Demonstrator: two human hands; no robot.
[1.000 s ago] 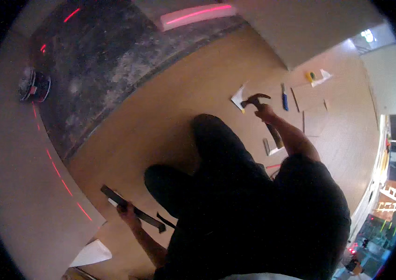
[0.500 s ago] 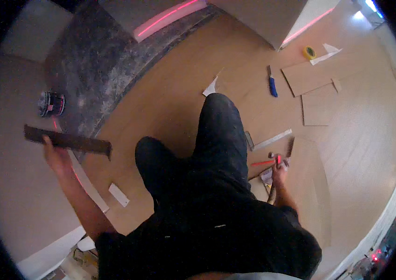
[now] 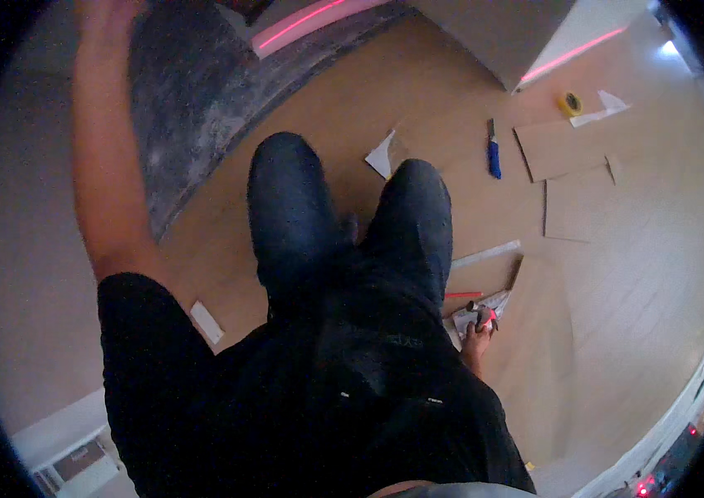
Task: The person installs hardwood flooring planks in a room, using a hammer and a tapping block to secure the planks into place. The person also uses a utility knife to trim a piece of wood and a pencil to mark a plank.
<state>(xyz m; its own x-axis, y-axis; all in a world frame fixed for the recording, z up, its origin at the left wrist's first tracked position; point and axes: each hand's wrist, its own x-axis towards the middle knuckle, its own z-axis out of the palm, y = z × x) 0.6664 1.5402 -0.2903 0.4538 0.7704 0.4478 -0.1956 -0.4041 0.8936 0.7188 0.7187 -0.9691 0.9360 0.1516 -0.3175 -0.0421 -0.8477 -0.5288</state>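
Note:
My left arm stretches far forward at the left. My left hand point(image 3: 111, 18) is blurred against the upper rim, and its fingers cannot be made out. To its right, at the top edge, the end of a dark brown piece point(image 3: 250, 10) shows; whether my hand holds it is unclear. Low beside my right thigh, my right hand point(image 3: 475, 339) is closed round a hammer point(image 3: 484, 314), close to its head. A red pencil-like stick point(image 3: 463, 295) and a white printed sheet or packet point(image 3: 494, 304) lie by that hand. Both my knees are bent over the wood-look floor.
A blue-handled knife or saw point(image 3: 494, 158), cut floor boards point(image 3: 559, 149) and a yellow tape roll point(image 3: 569, 104) lie ahead on the right. A torn white scrap point(image 3: 381, 156) is beyond my knees. A white strip point(image 3: 207, 322) rests at left. Red laser lines cross the far skirting point(image 3: 310, 23).
My left arm has swung forward from the left side, where its hand held a dark brown board. My right hand has drawn back slightly with the hammer. My left knee has moved forward.

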